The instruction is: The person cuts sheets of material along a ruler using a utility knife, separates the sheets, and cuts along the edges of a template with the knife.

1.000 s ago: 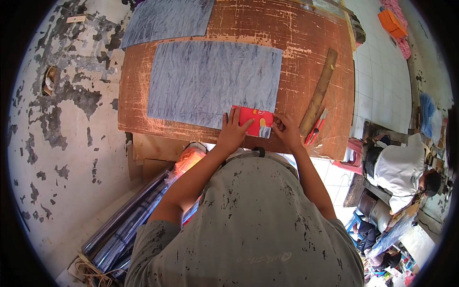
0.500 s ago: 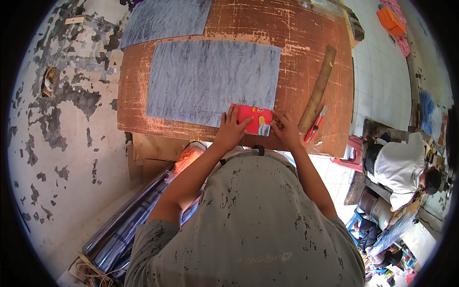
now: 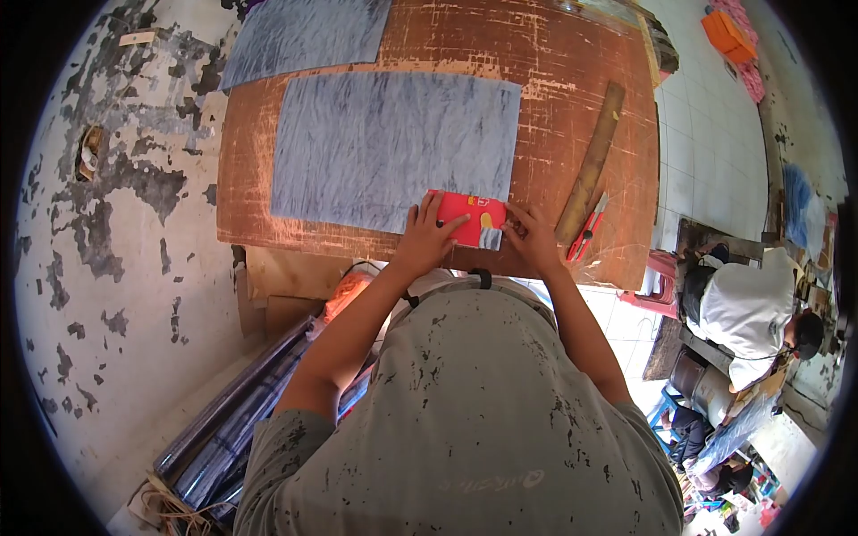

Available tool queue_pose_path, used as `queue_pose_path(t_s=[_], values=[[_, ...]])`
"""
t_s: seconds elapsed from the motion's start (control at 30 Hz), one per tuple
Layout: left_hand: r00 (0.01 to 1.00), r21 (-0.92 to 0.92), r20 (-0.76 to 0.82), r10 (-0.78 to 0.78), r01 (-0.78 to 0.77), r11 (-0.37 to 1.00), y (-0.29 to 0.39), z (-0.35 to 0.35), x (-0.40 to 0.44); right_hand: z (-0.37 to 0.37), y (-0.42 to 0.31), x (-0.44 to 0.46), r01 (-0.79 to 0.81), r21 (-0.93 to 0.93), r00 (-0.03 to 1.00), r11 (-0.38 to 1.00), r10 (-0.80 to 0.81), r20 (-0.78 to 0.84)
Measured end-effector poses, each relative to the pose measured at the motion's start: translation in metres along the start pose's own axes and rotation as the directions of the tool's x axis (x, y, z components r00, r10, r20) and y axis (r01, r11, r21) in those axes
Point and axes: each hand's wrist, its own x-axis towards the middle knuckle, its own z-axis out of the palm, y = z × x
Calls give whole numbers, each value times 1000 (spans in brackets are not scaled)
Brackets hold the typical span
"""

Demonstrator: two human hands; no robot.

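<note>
A red rectangular card or packet (image 3: pixel 466 209) with yellow and white print lies at the front right corner of a grey marbled sheet (image 3: pixel 393 138). My left hand (image 3: pixel 429 236) rests on the red piece's left side, fingers spread and thumb reaching across it. At its right edge is my right hand (image 3: pixel 534 239), with thumb and fingers drawn together; whatever they pinch is too small to make out. A small grey streaked patch shows at the red piece's lower right corner. Beside my right hand lies a red utility knife (image 3: pixel 588 229).
A long brown strip (image 3: pixel 592 161) lies right of the sheet on the scratched wooden table (image 3: pixel 559 116). Another grey marbled sheet (image 3: pixel 308 40) is at the back left. Rolled material (image 3: pixel 234 402) leans below left. A person in white (image 3: pixel 746 304) sits at the right.
The view has shifted slightly. Both hands stay at the red piece, with only small finger movement visible.
</note>
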Motion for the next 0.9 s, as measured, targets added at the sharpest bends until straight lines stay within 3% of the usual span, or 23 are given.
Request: queue_pose_path(t_s=[0.13,0.67,0.9], values=[[996,29,-43,81,-80,996,-8,-4,0,-2,-1,1,-29,20,999,999,29,19],[984,6,-105,145,-145,989,-31,-7,11,-2,5,4,70,-7,997,998,-70,-28],[991,29,-45,125,-124,992,-29,-13,16,-1,4,3,27,28,999,999,-26,-40]])
